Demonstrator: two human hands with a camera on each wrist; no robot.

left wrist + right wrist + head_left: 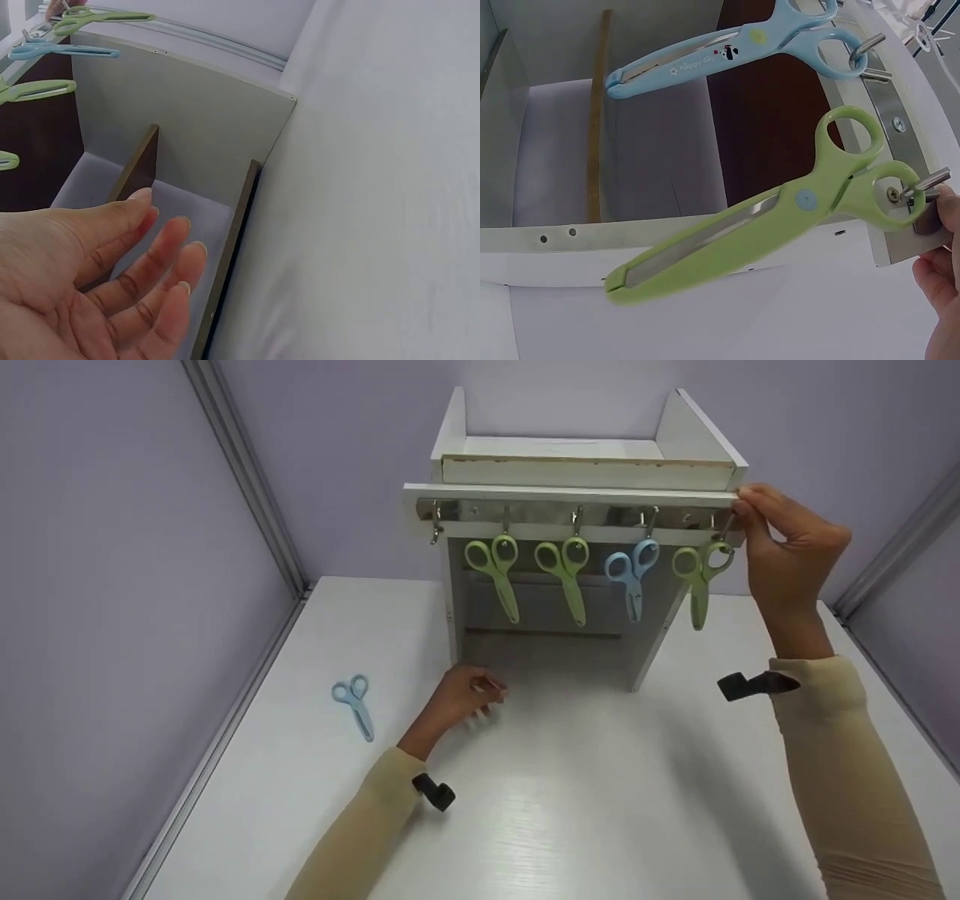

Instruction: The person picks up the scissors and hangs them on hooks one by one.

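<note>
A white shelf unit (577, 472) stands on the white table (570, 810) with a rail of hooks under its front edge. Three green scissors (495, 574) (566, 577) (701, 581) and one blue pair (631, 577) hang from the hooks. My right hand (741, 516) is raised to the rail's right end, and its curled fingertips (943, 206) pinch the last hook (928, 180), which carries the rightmost green scissors (780, 225). My left hand (487, 699) rests on the table by the shelf's left panel, fingers (161, 255) relaxed and holding nothing.
Another pair of blue scissors (354, 703) lies flat on the table to the left. The leftmost hook (436, 529) carries nothing. Lilac walls with metal corner strips (247, 480) close in the table on the left, back and right.
</note>
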